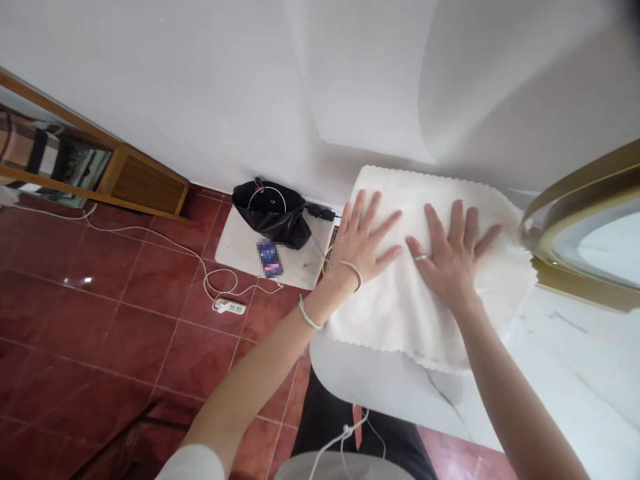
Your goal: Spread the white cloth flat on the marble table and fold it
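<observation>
A white cloth (pixel 415 300) with scalloped edges lies spread over the corner of a white marbled table (pixel 560 373). My left hand (pixel 364 240) rests flat on the cloth's left part, fingers spread. On its wrist are a thin bangle and a pale cord bracelet. My right hand (pixel 450 257) also presses flat on the cloth, to the right of the left hand, with its fingers apart and a ring on one of them. Neither hand grips anything. The cloth shows soft wrinkles between and below the hands.
A gold-framed round mirror (pixel 595 227) stands at the right, touching or close to the cloth. Left of the table, a low white surface (pixel 235 243) bears a black bag (pixel 280 217) and a phone (pixel 270 258). A power strip (pixel 231 306) and cable lie on red tiles. A wooden shelf (pixel 145 180) stands far left.
</observation>
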`<state>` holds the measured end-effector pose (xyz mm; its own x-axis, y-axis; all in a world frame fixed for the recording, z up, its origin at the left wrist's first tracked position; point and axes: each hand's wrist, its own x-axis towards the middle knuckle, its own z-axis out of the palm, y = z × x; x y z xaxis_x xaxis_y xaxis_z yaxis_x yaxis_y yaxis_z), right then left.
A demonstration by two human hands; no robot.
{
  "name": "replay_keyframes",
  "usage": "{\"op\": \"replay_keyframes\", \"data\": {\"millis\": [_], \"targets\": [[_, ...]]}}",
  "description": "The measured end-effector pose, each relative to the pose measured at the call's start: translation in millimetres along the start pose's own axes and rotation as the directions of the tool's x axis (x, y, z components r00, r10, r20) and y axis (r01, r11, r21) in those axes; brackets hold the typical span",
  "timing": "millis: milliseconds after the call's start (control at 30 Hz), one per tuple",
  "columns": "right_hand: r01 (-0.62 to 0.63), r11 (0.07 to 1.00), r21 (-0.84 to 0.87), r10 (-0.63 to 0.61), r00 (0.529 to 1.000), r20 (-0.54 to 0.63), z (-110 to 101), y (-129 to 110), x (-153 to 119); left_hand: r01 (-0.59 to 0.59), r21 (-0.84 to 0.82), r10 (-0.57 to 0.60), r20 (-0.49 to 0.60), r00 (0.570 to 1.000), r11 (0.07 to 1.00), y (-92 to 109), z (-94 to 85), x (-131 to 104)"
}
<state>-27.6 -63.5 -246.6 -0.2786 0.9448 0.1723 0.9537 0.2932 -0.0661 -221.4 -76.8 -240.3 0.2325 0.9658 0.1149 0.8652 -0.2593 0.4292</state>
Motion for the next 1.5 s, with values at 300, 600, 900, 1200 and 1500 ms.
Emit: {"op": "replay_keyframes", "data": {"millis": [300, 600, 900, 1200, 1500], "targets": [[0.016, 0.993, 0.119, 0.006, 0.984, -0.178, 13, 0, 36, -0.003, 0.000, 0.003, -0.021, 1.000, 1.000, -14, 2.6, 25], [0.158, 0.977, 0.143, -0.172, 0.981, 0.092, -13, -53, -47, 0.069, 0.059, -0.070, 0.022, 0.997, 0.996, 10, -13.3, -89], [0.200, 0.964, 0.175, -0.221, 0.969, 0.113, -36, -80, -170, 0.158, 0.155, -0.161, 0.004, 0.987, 0.975, 58, -3.3, -189], [-0.160, 0.986, 0.053, 0.165, 0.981, -0.105, -33, 6, -257, -0.231, 0.058, 0.222, 0.136, 0.966, 0.971, 153, 53.6, -141], [-0.133, 0.991, 0.017, 0.134, 0.986, -0.097, -19, 30, -223, -0.263, 0.037, 0.259, 0.088, 0.962, 0.964, 127, 68.5, -110]]}}
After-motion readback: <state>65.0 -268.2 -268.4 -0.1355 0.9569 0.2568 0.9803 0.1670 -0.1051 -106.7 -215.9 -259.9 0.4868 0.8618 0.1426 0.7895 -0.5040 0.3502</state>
